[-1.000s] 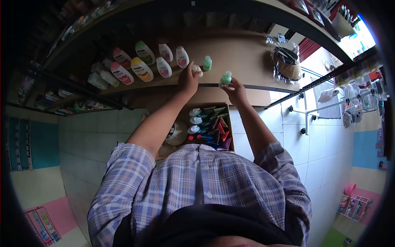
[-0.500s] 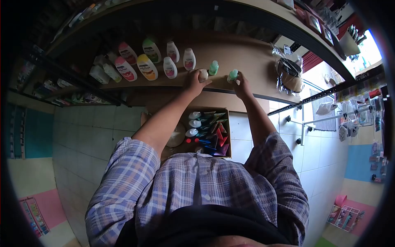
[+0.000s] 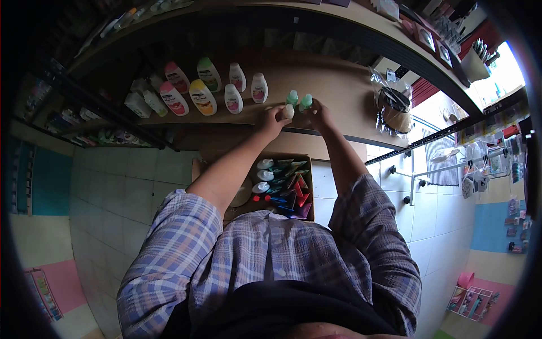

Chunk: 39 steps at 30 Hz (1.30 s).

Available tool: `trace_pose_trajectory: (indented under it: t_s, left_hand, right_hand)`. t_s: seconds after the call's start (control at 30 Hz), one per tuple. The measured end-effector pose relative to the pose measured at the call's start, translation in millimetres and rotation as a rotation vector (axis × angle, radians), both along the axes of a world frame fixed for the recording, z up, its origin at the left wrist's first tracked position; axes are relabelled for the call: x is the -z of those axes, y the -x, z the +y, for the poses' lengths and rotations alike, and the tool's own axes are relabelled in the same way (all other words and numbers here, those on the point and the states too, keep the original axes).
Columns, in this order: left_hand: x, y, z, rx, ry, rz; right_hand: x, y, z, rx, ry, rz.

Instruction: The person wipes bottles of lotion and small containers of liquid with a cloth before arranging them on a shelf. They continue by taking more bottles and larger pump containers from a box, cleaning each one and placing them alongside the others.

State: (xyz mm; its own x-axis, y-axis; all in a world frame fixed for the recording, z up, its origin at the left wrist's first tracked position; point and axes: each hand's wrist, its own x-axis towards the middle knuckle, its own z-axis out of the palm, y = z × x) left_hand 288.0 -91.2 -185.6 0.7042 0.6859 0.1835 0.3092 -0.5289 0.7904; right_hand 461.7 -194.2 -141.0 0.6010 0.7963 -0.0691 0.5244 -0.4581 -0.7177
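1. Right hand (image 3: 319, 114) has moved leftward, bringing its green bottle (image 3: 305, 103) from well apart to just beside the standing bottle (image 3: 292, 98); whether they touch, I cannot tell.
2. Its fingers grip that green bottle, right of the standing bottle.
3. Left hand (image 3: 275, 120) pinches a small pale item (image 3: 288, 112) on the near side of the standing bottle.
4. Left of the standing bottle, a white bottle (image 3: 259, 88) and a yellow bottle (image 3: 202, 98) share its shelf (image 3: 333, 79).
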Motion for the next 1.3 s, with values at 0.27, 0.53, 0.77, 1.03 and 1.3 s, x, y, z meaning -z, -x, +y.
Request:
trace_pose_trajectory:
  t_s: [0.27,0.53,0.77,1.03,1.3]
  left_hand:
    - [-18,-3,-7,-0.058,-0.038,-0.035]
    - [-97,-37,36,0.147,-0.444,-0.100]
    - [-84,-56,44,0.258,-0.291,0.243]
    - [-62,-55,61,0.201,-0.529,0.229]
    - [-68,-52,63,0.275,-0.510,0.254]
  right_hand:
    - [35,-8,5,0.086,-0.238,0.060]
    - [-13,-1,-3,-0.146,-0.332,-0.110]
    - [-11,-6,15,-0.112,-0.192,-0.149]
    - [4,-7,19,-0.097,-0.228,-0.140]
    - [15,-13,21,-0.055,-0.145,0.197]
